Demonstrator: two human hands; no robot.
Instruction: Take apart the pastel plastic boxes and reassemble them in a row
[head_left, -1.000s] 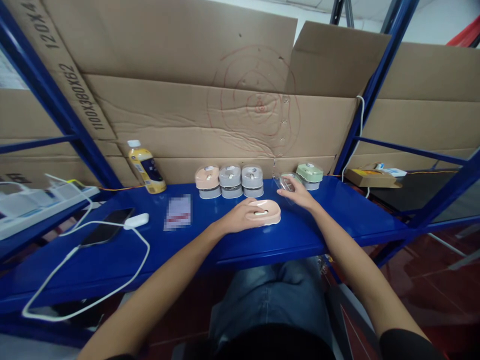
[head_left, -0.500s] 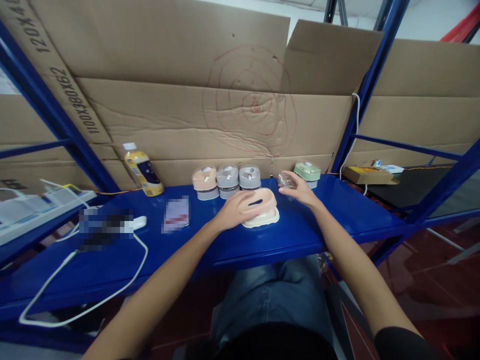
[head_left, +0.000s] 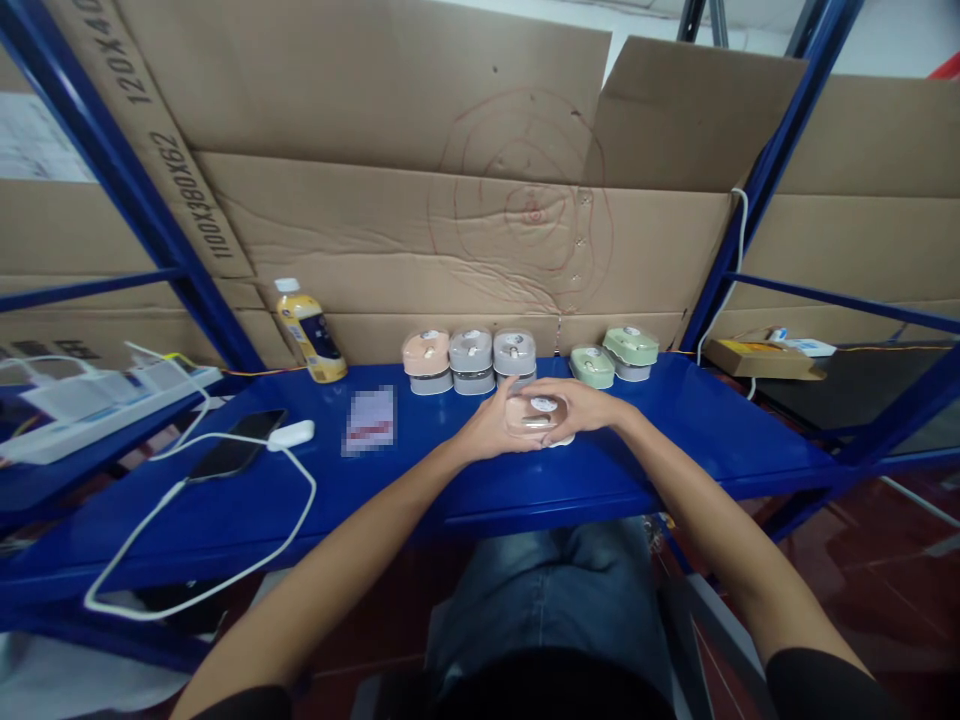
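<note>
Near the front edge of the blue table (head_left: 420, 470), both hands are wrapped round a pink box with a clear lid (head_left: 534, 414). My left hand (head_left: 489, 425) grips its left side, and my right hand (head_left: 585, 408) holds its right side. A small white label shows on the lid between them. Part of a cream base peeks out under my right hand. Behind the hands stand a peach box (head_left: 428, 360) and two grey boxes (head_left: 472, 360), (head_left: 514, 352), all with clear lids. A small green box (head_left: 592, 366) and a stacked green one (head_left: 631, 350) are to the right.
A yellow bottle (head_left: 312, 333) stands at the back left. A blurred flat item (head_left: 370, 420), a black phone (head_left: 238, 445) and a white cable (head_left: 289, 540) lie on the left. Blue posts and a cardboard wall (head_left: 337, 210) enclose the back; a power strip (head_left: 105, 410) is far left.
My right hand has come left with the clear lid, now on the pink box, and joins my left hand. The small green box behind is now uncovered to view. The camera view has shifted slightly.
</note>
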